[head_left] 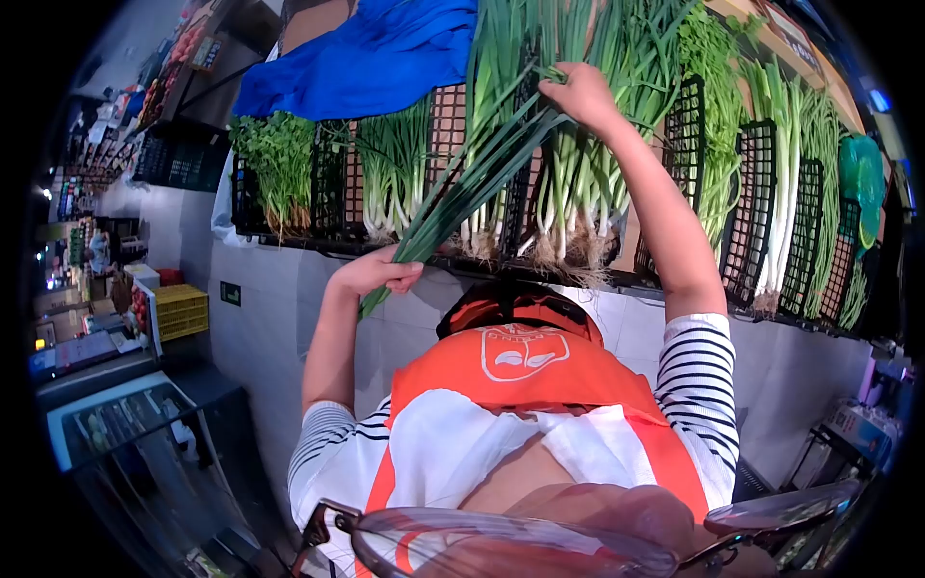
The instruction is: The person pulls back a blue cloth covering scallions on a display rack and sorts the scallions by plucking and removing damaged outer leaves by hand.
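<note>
A bunch of green onions with long dark green leaves slants across in front of the display. My left hand is closed around its lower end, just off the shelf's front edge. Higher up, at the back of the crates, my right hand is closed on green leaves near the bunch's other end; what lies inside its fingers is partly hidden. White-stemmed green onions with roots stand beneath my right forearm, tips pointing away from me.
Black plastic crates divide the vegetables. Leafy celery-like greens are at the left, long green beans at the right. A blue cloth covers the back left. A yellow crate stands farther left.
</note>
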`<action>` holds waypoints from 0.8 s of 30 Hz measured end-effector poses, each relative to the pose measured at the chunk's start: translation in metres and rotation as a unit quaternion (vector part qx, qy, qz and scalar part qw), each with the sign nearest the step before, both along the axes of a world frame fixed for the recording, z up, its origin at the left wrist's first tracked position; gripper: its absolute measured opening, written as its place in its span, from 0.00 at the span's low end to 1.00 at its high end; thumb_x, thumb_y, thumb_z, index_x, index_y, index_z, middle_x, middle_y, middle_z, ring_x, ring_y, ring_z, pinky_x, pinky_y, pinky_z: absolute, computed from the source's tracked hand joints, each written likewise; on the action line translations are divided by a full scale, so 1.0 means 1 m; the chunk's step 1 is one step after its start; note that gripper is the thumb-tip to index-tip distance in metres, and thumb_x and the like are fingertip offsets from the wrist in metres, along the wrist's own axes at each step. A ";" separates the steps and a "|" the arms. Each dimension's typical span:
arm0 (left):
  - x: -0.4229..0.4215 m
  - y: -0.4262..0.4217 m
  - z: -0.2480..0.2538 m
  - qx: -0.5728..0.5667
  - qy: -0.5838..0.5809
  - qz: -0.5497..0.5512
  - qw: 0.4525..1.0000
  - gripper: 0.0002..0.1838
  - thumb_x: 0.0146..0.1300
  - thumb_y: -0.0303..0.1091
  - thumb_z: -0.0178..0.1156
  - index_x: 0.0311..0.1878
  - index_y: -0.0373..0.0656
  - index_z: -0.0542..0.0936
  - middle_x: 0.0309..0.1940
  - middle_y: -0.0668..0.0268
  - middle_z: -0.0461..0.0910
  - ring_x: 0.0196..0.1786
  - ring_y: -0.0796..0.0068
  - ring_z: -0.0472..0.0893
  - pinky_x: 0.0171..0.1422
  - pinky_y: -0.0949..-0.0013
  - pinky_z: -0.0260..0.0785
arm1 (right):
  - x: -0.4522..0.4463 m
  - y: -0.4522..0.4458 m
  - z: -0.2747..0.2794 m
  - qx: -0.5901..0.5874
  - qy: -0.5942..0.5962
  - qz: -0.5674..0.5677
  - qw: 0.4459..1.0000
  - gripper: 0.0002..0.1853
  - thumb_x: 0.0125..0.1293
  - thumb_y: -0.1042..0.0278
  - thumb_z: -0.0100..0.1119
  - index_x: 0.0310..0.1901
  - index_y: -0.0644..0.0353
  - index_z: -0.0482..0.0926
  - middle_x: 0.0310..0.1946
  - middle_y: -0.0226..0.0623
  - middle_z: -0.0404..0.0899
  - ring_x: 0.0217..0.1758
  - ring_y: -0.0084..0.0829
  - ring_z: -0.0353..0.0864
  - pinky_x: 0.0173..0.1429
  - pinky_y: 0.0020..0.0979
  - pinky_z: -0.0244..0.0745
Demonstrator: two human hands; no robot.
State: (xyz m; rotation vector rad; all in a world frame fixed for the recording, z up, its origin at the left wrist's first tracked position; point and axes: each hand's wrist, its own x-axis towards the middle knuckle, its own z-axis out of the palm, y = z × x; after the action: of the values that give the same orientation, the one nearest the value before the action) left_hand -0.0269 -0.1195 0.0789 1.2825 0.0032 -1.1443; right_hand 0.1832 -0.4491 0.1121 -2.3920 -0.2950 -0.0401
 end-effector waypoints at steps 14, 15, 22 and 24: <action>0.002 -0.002 -0.002 -0.031 -0.004 -0.037 0.999 0.27 0.65 0.38 0.51 0.65 0.40 0.59 0.18 0.76 0.61 0.20 0.86 0.59 0.26 0.80 0.54 | 0.007 0.012 0.060 -0.054 -0.053 0.244 0.967 0.25 0.58 0.45 0.54 0.44 0.60 0.75 0.38 0.41 0.79 0.39 0.34 0.78 0.45 0.35 0.74; 0.004 -0.003 -0.001 -0.032 -0.005 -0.039 0.999 0.27 0.65 0.38 0.51 0.65 0.40 0.59 0.18 0.76 0.61 0.21 0.87 0.59 0.26 0.80 0.54 | -0.003 0.021 0.065 -0.106 -0.042 0.277 0.954 0.23 0.58 0.49 0.55 0.48 0.57 0.75 0.43 0.41 0.79 0.42 0.35 0.79 0.48 0.37 0.75; 0.001 0.004 -0.016 -0.017 0.003 -0.042 0.999 0.29 0.64 0.37 0.52 0.66 0.39 0.57 0.18 0.76 0.61 0.20 0.87 0.59 0.25 0.80 0.54 | -0.020 0.042 0.059 -0.279 -0.039 0.385 0.879 0.17 0.54 0.74 0.59 0.48 0.58 0.77 0.36 0.45 0.80 0.39 0.41 0.80 0.49 0.35 0.75; 0.000 0.004 -0.014 -0.013 0.004 -0.035 0.999 0.29 0.64 0.36 0.52 0.66 0.40 0.56 0.18 0.76 0.61 0.19 0.88 0.59 0.25 0.80 0.54 | -0.020 0.043 0.056 -0.284 -0.048 0.388 0.875 0.17 0.52 0.74 0.61 0.46 0.61 0.77 0.33 0.46 0.79 0.38 0.41 0.79 0.48 0.35 0.75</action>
State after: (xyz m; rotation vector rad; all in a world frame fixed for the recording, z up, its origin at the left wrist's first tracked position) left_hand -0.0272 -0.1160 0.0648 1.2634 -0.0511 -1.2066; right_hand 0.1628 -0.4066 0.1682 -2.6426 -1.4655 0.3457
